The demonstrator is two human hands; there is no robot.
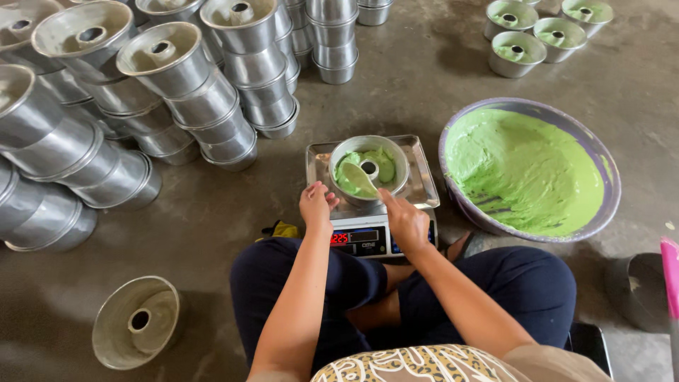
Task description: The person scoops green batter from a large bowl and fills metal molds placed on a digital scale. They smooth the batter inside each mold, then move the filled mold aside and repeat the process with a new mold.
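Note:
A metal tube cake pan with green batter in it stands on the tray of a digital scale. My right hand holds a ladle smeared with green batter, its bowl over the pan's near side. My left hand rests at the front left edge of the scale tray, fingers loosely curled, holding nothing. A big purple-rimmed basin of green batter sits on the floor just right of the scale.
Leaning stacks of empty metal tube pans crowd the left and back. Three filled pans stand at the back right. One empty pan lies at the front left. A dark bucket and pink handle sit at the right edge.

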